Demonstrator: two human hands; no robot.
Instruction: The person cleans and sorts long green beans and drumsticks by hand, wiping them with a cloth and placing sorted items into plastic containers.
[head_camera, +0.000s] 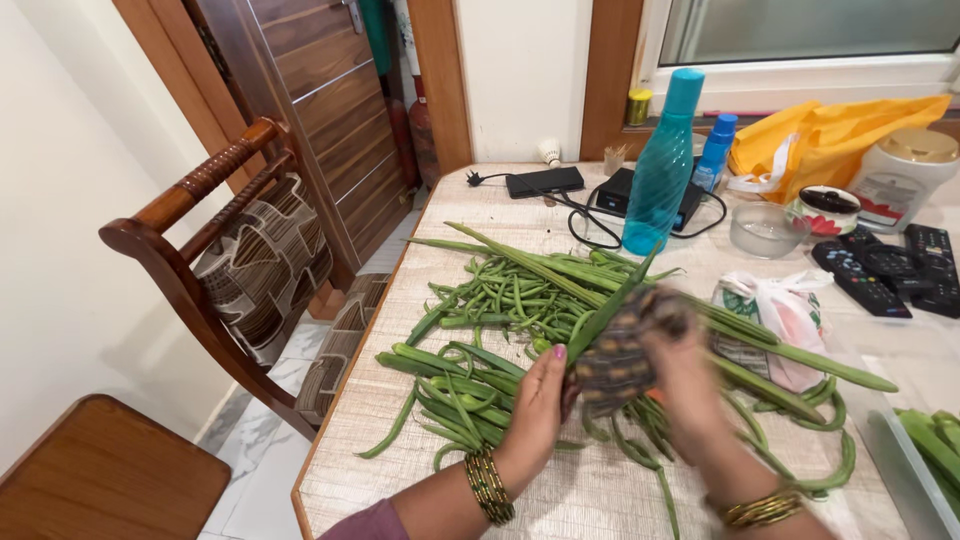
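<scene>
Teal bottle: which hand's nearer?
Right. The right hand lies below the teal bottle, almost in line; the left hand sits further left and lower, on the beans.

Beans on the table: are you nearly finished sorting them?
Barely started, it seems. Done: the green beans lie spread on the table, and some greens sit in a tray at the right edge. In hand: the left hand and right hand hold long drumstick pods and something dark, blurred. Left: most of the heap.
</scene>
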